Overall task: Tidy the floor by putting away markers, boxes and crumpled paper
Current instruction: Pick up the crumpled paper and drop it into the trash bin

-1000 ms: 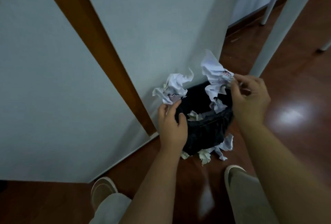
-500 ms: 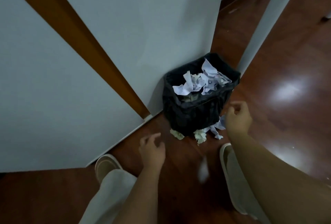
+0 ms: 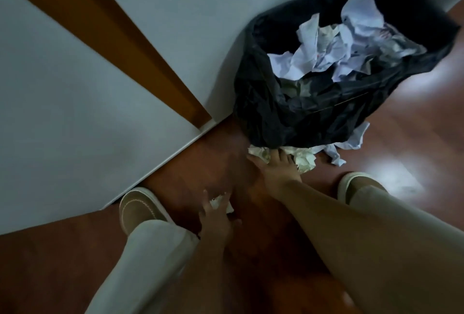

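A bin lined with a black bag point(image 3: 296, 118) stands against the white wall, piled with crumpled white paper point(image 3: 334, 45). More crumpled paper lies on the floor at its base: pale greenish wads point(image 3: 305, 160) and a bluish-white piece point(image 3: 351, 140). My right hand point(image 3: 278, 170) reaches down with fingers stretched onto the greenish wads. My left hand point(image 3: 216, 218) hovers low, fingers spread over a small white crumpled scrap point(image 3: 219, 202) on the floor. Neither hand grips anything.
The floor is glossy red-brown wood point(image 3: 401, 163). My two feet in tan slip-on shoes point(image 3: 140, 208) stand either side of my hands. A white wall with a brown wooden strip point(image 3: 120, 45) runs along the left.
Both hands let go of the paper over the bin, which now lies inside it. They then dropped to the floor, and the view tilted down closer to the bin.
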